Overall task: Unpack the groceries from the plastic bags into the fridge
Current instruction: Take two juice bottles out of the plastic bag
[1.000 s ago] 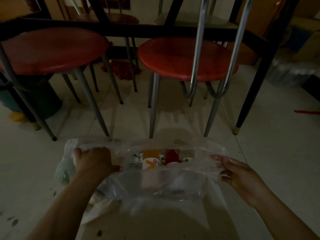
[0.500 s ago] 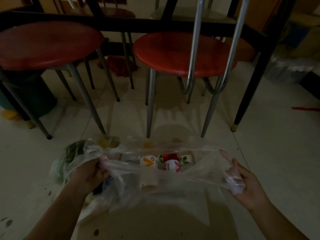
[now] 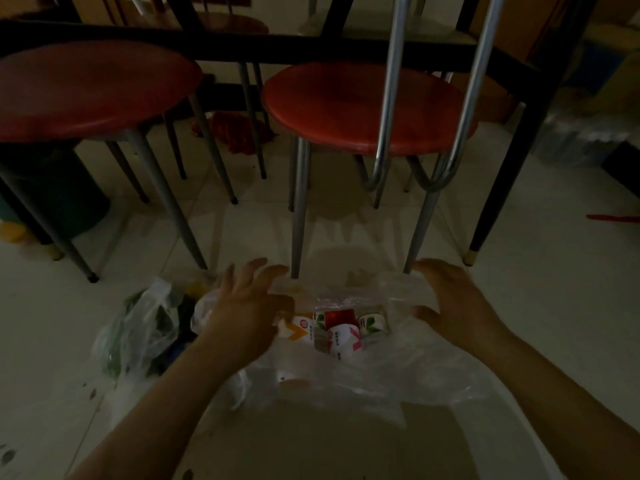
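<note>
Head view: clear plastic bag (image 3: pixel 398 362) lying open on the tiled floor (image 3: pixel 540 289), just before two red stools (image 3: pixel 363 109).

Second bag of greens (image 3: pixel 138 327) slumped left, touching it. Small cartons (image 3: pixel 332 329) inside, tipped on their sides, tops pointing away. Left hand (image 3: pixel 242 306) spread wide over the rim; right hand (image 3: pixel 453 299) likewise splayed, gripping nothing.

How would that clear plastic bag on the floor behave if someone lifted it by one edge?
The clear plastic bag looks thin and crumpled, so it would probably flop and sag. The small cartons lie loose inside, so they would likely slide to the low side. Its film looks glossy, perhaps slippery for the left hand.
</note>
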